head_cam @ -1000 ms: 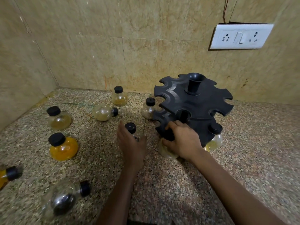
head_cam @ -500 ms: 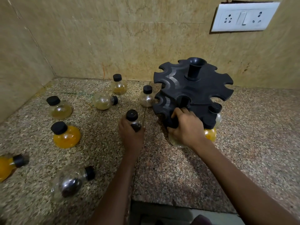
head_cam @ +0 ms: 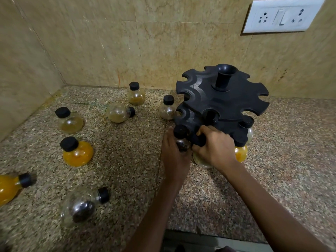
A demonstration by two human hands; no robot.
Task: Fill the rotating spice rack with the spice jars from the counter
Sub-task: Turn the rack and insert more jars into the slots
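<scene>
A black two-tier spice rack (head_cam: 225,104) stands on the granite counter (head_cam: 127,170) near the wall. My left hand (head_cam: 174,157) grips a round glass jar with a black cap (head_cam: 181,131) and dark contents, held right at the rack's lower left edge. My right hand (head_cam: 214,148) grips the front rim of the lower tier. Under that tier hang a yellow-filled jar (head_cam: 241,153), a pale jar (head_cam: 200,161) partly hidden by my right hand, and a capped jar (head_cam: 247,124).
Several jars lie or stand on the counter to the left: an orange one (head_cam: 78,153), a tipped dark-seed one (head_cam: 81,206), a tipped orange one (head_cam: 11,186), pale ones (head_cam: 70,120) (head_cam: 118,112) (head_cam: 136,94) (head_cam: 167,110). A socket plate (head_cam: 280,15) is on the wall.
My left hand lifted the dark jar from the counter and carried it right, up to the rack's lower tier. My right hand kept hold of the rack.
</scene>
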